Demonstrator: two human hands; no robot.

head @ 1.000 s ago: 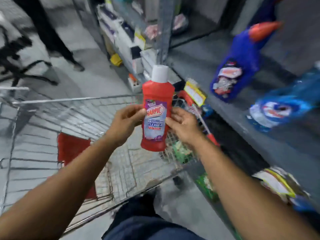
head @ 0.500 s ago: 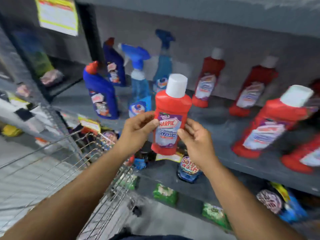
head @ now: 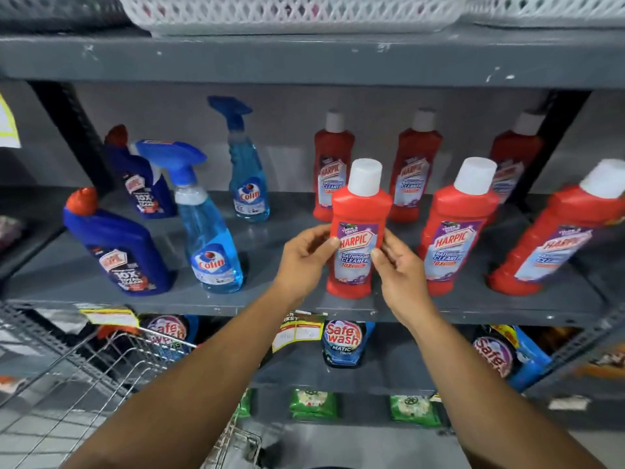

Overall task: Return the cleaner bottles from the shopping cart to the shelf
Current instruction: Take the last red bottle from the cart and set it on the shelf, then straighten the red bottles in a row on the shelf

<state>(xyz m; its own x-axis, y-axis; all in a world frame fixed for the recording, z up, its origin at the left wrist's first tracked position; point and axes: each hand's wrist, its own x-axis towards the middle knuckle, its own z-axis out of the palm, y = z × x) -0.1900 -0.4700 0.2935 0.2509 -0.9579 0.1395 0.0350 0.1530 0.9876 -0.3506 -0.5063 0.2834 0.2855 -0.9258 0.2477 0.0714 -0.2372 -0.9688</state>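
A red Harpic bathroom cleaner bottle (head: 358,228) with a white cap stands upright at the front of the grey shelf (head: 270,304). My left hand (head: 304,258) grips its left side and my right hand (head: 400,269) grips its right side. Whether its base rests on the shelf I cannot tell. More red Harpic bottles (head: 456,225) stand to its right and behind it. The wire shopping cart (head: 101,377) is at the lower left, below my left arm; its inside is mostly out of view.
Two blue Harpic bottles (head: 118,252) and two blue Colin spray bottles (head: 206,228) stand on the shelf's left half. White plastic baskets (head: 291,11) sit on the shelf above. Safewash pouches (head: 343,340) and green packs (head: 313,402) fill the lower shelves.
My view has swung from the cart to face the shelf. Both hands have carried the red bottle up and forward over the shelf, beside the other red bottles.
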